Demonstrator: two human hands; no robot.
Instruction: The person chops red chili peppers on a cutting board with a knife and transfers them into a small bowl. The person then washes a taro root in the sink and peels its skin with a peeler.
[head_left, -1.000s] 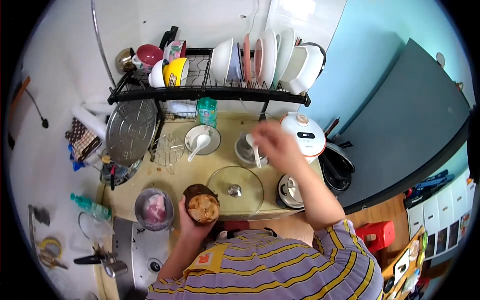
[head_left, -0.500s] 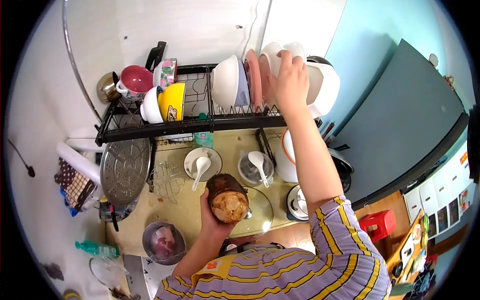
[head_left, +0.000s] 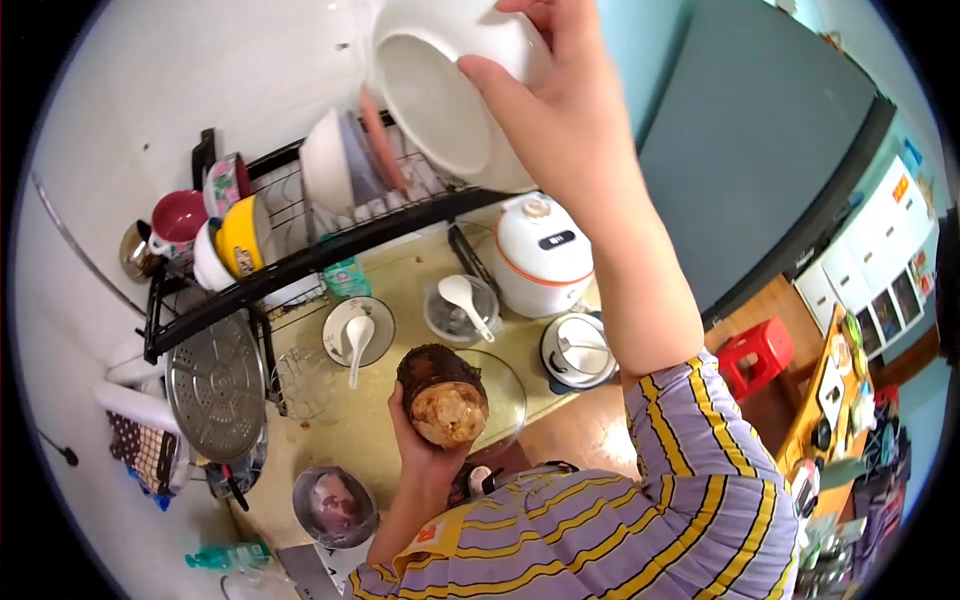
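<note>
High at the top of the view, my right hand (head_left: 575,120) grips a white bowl (head_left: 435,105) by its edge, thumb on the near side. The bowl is tilted and partly cut off by the frame, in front of the dish rack (head_left: 330,235). Lower down, my left hand (head_left: 425,455) is wrapped around a thick brown-skinned root-like vegetable (head_left: 445,395), its pale cut end facing me. Beneath it on the counter lies a clear glass lid (head_left: 505,405). A plate with a white spoon (head_left: 359,340) and a clear bowl with another spoon (head_left: 460,295) stand beyond it.
A white rice cooker (head_left: 545,260) stands under the rack's right end. On the left are a perforated steamer plate (head_left: 215,385) and a metal bowl (head_left: 310,510) with raw meat. More bowls, including a yellow one (head_left: 240,240), sit in the rack. A grey fridge (head_left: 760,140) rises at right.
My right hand has taken a white bowl out of the rack's right end and lifted it up towards me. The view has turned to the right. My left hand still holds the brown vegetable.
</note>
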